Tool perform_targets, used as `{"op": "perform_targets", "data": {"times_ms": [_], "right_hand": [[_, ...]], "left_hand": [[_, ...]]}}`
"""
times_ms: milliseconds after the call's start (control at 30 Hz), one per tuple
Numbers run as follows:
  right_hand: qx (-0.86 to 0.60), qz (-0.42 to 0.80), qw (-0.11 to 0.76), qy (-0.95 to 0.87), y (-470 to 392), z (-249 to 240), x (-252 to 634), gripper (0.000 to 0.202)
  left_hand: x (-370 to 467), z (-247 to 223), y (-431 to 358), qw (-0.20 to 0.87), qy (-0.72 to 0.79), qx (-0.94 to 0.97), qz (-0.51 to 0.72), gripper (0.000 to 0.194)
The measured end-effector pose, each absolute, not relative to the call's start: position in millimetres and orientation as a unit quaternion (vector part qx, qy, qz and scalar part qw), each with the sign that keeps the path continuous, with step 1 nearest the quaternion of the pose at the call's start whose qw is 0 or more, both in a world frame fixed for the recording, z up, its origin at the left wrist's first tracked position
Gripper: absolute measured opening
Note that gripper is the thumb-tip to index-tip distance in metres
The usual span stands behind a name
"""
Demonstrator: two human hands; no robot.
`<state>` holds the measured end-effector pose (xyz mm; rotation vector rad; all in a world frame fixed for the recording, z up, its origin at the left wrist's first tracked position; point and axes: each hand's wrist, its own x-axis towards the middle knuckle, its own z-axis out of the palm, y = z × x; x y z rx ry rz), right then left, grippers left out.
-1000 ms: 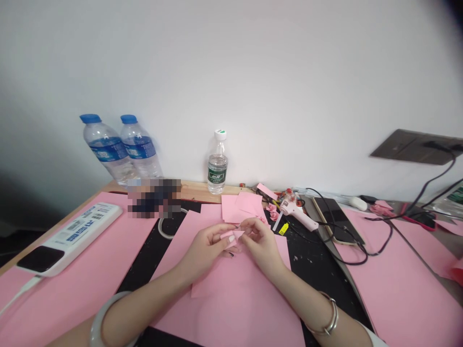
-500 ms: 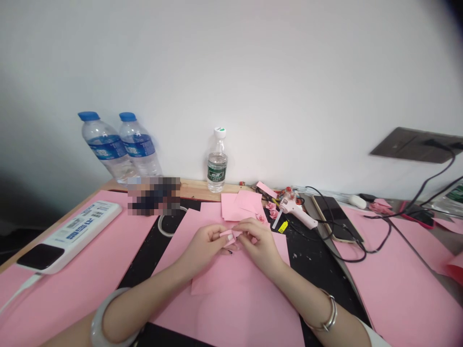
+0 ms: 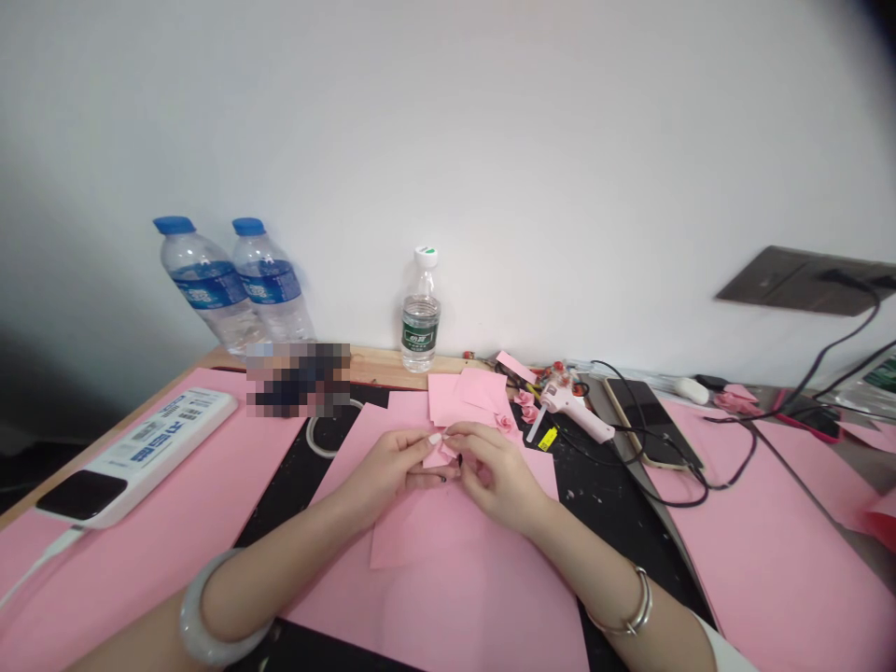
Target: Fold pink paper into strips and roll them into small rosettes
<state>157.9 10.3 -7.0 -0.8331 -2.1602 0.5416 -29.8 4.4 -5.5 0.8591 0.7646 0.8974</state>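
Between my two hands is a small folded piece of pink paper point(image 3: 437, 455). My left hand point(image 3: 392, 465) pinches it from the left, thumb on top and fingers beneath. From the right, my right hand point(image 3: 500, 474) closes its fingertips on the paper's other edge. Both hands hover over large pink sheets point(image 3: 448, 597) on a black mat point(image 3: 595, 509). Just beyond them lie small pink paper squares point(image 3: 452, 401) and a few folded paper roses point(image 3: 526, 407). Part of the held paper is hidden by my fingers.
A pink glue gun point(image 3: 578, 411) with a black cord lies right of the roses, beside a phone point(image 3: 651, 425). A small water bottle point(image 3: 420, 322) stands by the wall; two larger bottles point(image 3: 270, 285) lean at left. A white power bank point(image 3: 140, 457) rests on pink paper.
My fingers have shifted on the pink paper. It has turned from lying sideways to a more upright position, and the left fingers now extend further beneath it.
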Motion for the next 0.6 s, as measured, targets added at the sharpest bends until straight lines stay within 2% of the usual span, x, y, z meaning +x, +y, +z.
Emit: {"op": "perform_targets", "data": {"times_ms": [233, 600], "right_hand": [[-0.316, 0.18, 0.356, -0.861, 9.3, -9.2, 160.6, 0.051], [-0.311, 0.165, 0.355, -0.866, 10.3, -12.8, 161.1, 0.051]], "left_hand": [[-30.0, -6.9, 5.6, 0.74, 0.359, 0.401, 0.404, 0.026], [-31.1, -6.2, 4.9, 0.741, 0.351, 0.412, 0.398, 0.029]]}}
